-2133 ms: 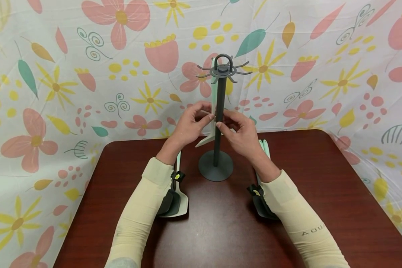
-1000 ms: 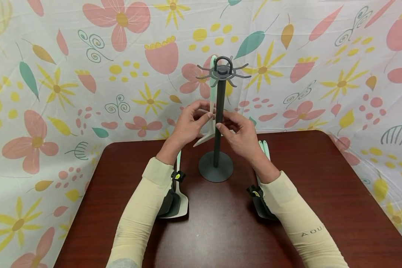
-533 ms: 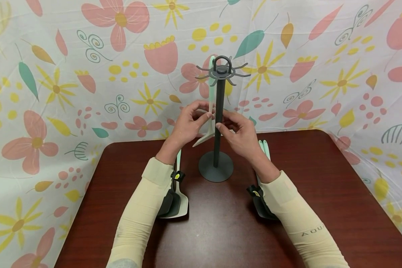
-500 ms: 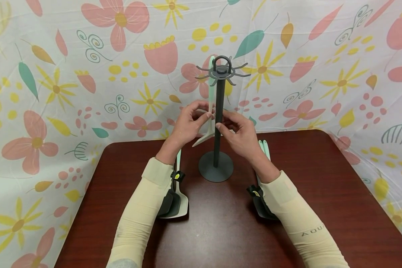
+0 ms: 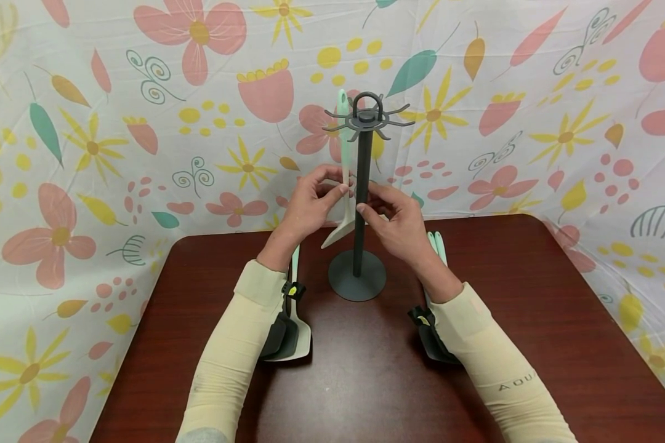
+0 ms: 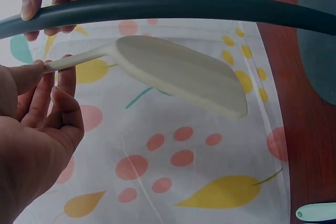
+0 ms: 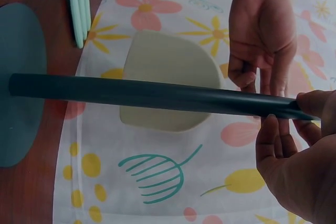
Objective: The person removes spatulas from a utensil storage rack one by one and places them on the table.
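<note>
My left hand (image 5: 316,200) pinches the shaft of a spatula (image 5: 344,151) with a mint handle and a cream head. The spatula stands nearly upright, head down, left of the dark pole of a utensil stand (image 5: 362,197). Its handle top reaches above the stand's hooks; whether it is on a hook I cannot tell. My right hand (image 5: 399,218) pinches the pole with thumb and fingers. In the left wrist view the broad spatula head (image 6: 173,74) hangs below the pole (image 6: 168,6). The pole (image 7: 131,94) partly covers that head (image 7: 168,51) in the right wrist view.
Dark and cream spatula heads (image 5: 302,335) lie beneath my left forearm. More dark-headed utensils (image 5: 435,344) with mint handles (image 5: 440,246) lie by my right forearm. The stand's round base (image 5: 343,280) sits on the brown table (image 5: 343,381), before a flowered cloth (image 5: 476,178).
The spatula's handle top has swung left, away from the stand's ring, and its head has tilted a little lower. Both hands stay nearly in place, the right still on the pole.
</note>
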`<state>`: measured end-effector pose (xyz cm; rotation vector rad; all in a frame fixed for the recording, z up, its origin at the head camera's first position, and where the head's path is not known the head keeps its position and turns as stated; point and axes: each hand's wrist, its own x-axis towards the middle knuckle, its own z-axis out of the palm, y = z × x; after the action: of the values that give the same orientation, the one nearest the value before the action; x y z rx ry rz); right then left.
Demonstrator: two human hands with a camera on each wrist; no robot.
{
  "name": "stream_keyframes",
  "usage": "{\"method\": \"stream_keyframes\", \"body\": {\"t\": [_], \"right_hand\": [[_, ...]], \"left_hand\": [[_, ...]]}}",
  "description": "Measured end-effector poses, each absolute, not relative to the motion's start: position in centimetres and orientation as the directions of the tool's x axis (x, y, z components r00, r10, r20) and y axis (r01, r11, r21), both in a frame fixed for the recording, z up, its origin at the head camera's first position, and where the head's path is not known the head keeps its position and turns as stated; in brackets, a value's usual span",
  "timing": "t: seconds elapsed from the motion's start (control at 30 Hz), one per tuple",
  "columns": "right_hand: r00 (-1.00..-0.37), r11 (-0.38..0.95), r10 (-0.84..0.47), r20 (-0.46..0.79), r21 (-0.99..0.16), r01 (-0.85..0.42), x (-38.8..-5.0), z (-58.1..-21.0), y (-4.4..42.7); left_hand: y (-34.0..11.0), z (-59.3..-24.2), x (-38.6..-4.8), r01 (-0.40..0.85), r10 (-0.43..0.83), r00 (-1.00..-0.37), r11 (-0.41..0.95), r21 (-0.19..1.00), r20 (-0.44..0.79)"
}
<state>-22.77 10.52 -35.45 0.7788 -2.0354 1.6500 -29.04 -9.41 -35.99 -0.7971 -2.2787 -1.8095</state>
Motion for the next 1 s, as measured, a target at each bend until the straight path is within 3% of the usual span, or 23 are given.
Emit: {"method": "stream_keyframes", "body": {"t": [0.63, 1.0], "right_hand": [[-0.763, 0.153, -0.166, 0.625, -0.748, -0.646, -22.7, -35.6, 10.6], [-0.76, 0.145, -0.152, 0.631, -0.747, -0.649, -25.0, -38.3, 11.2]], "left_hand": [[-10.2, -36.5, -29.0, 0.465, 0.285, -0.862, 0.119, 0.877, 0.418], [-11.1, -36.9, -28.4, 0.458, 0.27, -0.868, 0.117, 0.881, 0.416]]}}
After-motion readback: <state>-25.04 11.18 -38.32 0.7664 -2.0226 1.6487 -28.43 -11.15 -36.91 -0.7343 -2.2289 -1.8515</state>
